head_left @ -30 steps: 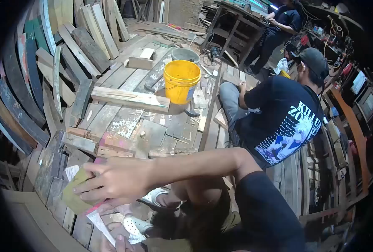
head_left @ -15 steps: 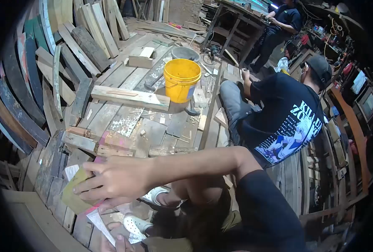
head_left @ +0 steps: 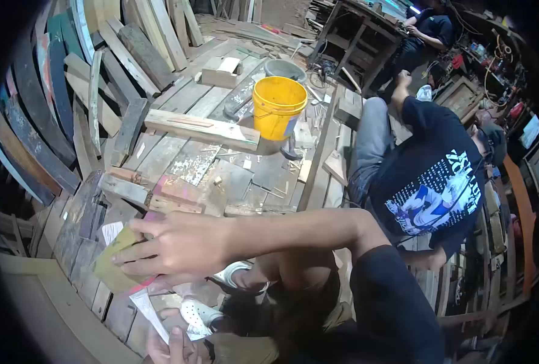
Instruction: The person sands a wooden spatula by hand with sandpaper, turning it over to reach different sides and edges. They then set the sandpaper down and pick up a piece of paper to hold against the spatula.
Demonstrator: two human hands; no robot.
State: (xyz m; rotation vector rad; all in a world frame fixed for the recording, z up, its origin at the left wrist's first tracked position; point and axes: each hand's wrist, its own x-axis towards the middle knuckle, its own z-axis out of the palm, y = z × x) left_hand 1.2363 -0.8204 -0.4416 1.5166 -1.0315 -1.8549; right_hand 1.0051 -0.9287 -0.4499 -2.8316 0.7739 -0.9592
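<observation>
My right hand (head_left: 178, 246) reaches across from the right, its fingers bent over an olive-yellow piece (head_left: 115, 273) with a pink edge. A white sheet (head_left: 112, 232) with dark marks shows beside that piece. Below, at the bottom edge, my left hand (head_left: 175, 347) pinches a narrow white strip (head_left: 151, 316) that runs up to the olive-yellow piece. The strip's upper end lies close under my right hand. My right palm is hidden from view.
A yellow bucket (head_left: 278, 109) stands on the plank floor beside a grey basin (head_left: 284, 70). A long board (head_left: 203, 129) lies left of it. Boards lean at the left. A co-worker in a black shirt (head_left: 430, 176) sits at right; another person (head_left: 424, 33) is behind.
The view has turned slightly left, so the bucket and boards appear farther right. The nearer co-worker has leaned back to the right, one arm now down behind. My hands keep their holds.
</observation>
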